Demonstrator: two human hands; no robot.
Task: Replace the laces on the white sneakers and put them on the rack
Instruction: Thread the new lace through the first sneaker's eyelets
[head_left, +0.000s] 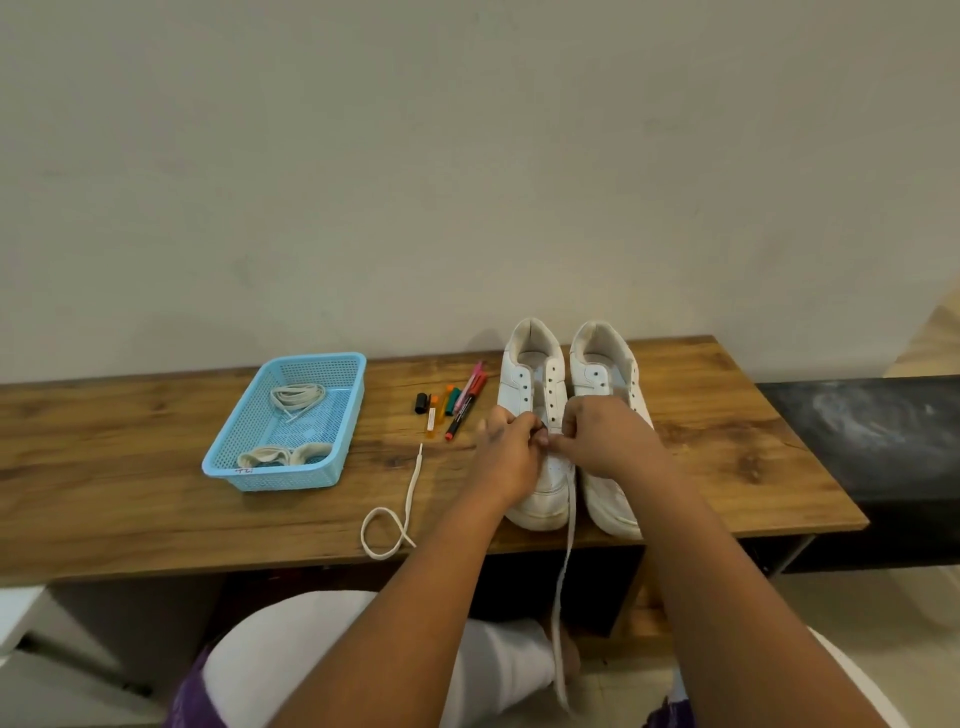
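Two sneakers (571, 415) are set side by side, toes near, on the right of the surface (156, 519). A lace (563, 582), pinched by both the left hand (511, 457) and right hand (605, 441) over the left sneaker, hangs off the near edge.

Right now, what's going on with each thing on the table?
Left shoe: upright, lace only through the lowest holes, upper holes empty.
Right shoe: upright, unlaced where visible.
Lace: one end hangs off the table edge, the other lies looped.
Basket: holds bundled laces.
Markers: lying flat.
Left hand: pinching the lace.
Right hand: pinching the lace.
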